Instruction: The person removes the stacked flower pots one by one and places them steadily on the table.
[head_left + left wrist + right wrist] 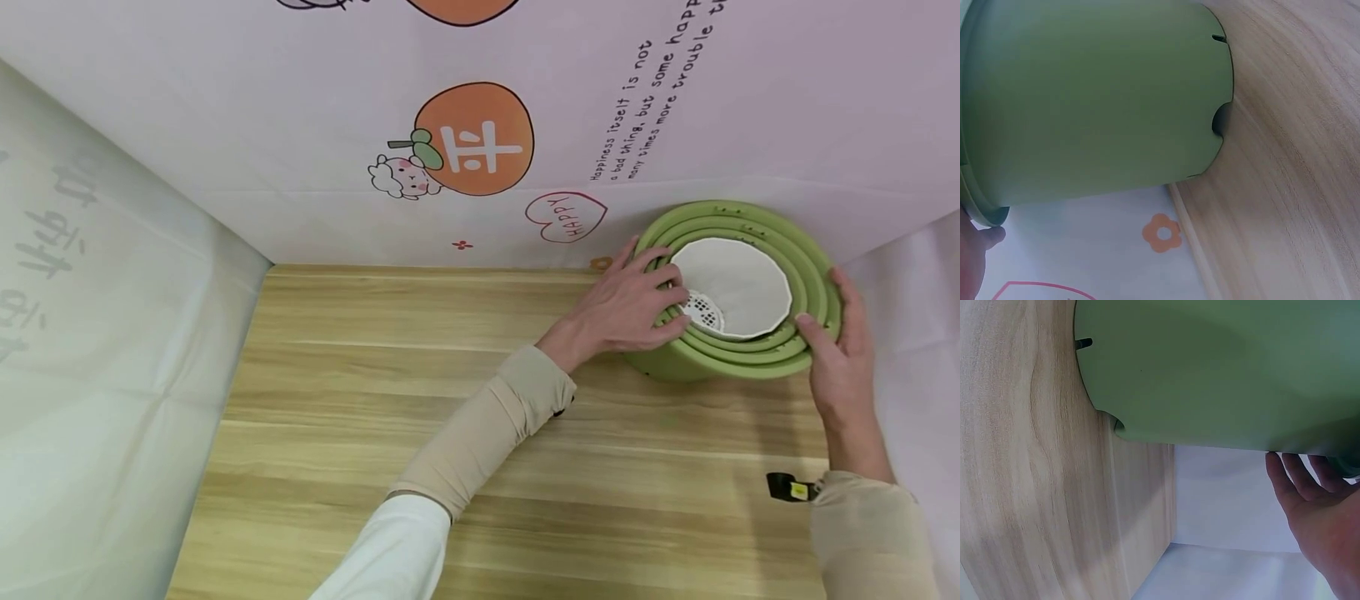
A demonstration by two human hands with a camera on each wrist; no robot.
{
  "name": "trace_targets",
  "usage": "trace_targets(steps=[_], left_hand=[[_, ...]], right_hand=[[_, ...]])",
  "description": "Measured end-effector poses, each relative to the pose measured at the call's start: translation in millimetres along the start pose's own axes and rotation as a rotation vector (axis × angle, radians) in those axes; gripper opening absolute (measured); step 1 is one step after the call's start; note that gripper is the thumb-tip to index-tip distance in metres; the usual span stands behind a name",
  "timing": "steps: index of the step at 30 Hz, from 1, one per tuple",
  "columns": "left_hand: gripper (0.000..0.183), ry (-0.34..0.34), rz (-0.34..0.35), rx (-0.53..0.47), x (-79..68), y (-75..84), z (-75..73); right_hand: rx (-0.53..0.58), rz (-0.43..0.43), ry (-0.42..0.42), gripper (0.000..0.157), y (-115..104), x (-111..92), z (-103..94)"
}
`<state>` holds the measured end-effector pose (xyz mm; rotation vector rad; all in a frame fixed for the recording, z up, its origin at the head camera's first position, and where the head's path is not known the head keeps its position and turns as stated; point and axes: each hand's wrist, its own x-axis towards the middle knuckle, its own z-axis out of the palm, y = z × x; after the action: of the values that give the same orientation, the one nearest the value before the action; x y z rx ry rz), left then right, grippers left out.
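Note:
A stack of green flower pots (750, 360), nested rim inside rim, stands at the far right of the wooden tabletop. Inside the innermost rim sits a white pot (738, 283) with a perforated round patch low on its left side. My left hand (633, 304) holds the stack's left side, fingers hooked over the rims. On the opposite side, my right hand (843, 358) grips the outer rim, its thumb over the top and fingers along the outside. In the left wrist view, the outer green pot (1097, 100) shows notches along its base. Right fingers (1310, 487) lie under the rim.
A printed white backdrop (337, 192) rises right behind the pots. Pale cloth walls stand at the left (112, 333) and right (918, 350). The wooden tabletop (360, 400) extends to the left and front. Black straps (787, 487) sit at the wrists.

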<state>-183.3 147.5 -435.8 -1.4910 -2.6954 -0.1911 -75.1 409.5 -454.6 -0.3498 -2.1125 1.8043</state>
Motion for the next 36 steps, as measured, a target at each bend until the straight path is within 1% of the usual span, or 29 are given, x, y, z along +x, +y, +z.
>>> trace_targets(steps=[4,10,13,16,20,25,29,36], left_hand=[[0.046,0.012,-0.001,-0.007,-0.6,0.1,-0.3],[0.046,0.023,-0.008,-0.017,-0.5,0.9,-1.2],[0.045,0.029,-0.014,-0.02,-0.1,0.9,-1.3],[0.046,0.031,-0.021,-0.019,0.1,0.9,-1.5],[0.047,0.044,-0.011,-0.023,0.4,1.5,-2.6],[0.046,0.067,0.003,-0.044,0.6,1.7,-3.4],[0.044,0.077,0.002,-0.056,0.8,2.4,-4.1],[0.037,0.099,-0.019,-0.064,1.8,6.7,-6.4]], right_hand=[[0.049,-0.008,-0.005,0.059,0.9,0.2,-0.1],[0.137,-0.043,-0.022,0.056,3.2,1.5,0.7],[0.156,-0.049,-0.028,0.056,3.5,2.1,1.0],[0.149,-0.048,-0.029,0.056,4.0,2.5,0.8],[0.126,-0.043,-0.032,0.055,4.9,2.6,0.1],[0.129,-0.049,-0.047,0.056,4.7,1.6,-0.5],[0.141,-0.053,-0.055,0.056,4.7,1.2,-0.2],[0.044,-0.084,-0.04,0.054,7.6,2.7,-2.9]])
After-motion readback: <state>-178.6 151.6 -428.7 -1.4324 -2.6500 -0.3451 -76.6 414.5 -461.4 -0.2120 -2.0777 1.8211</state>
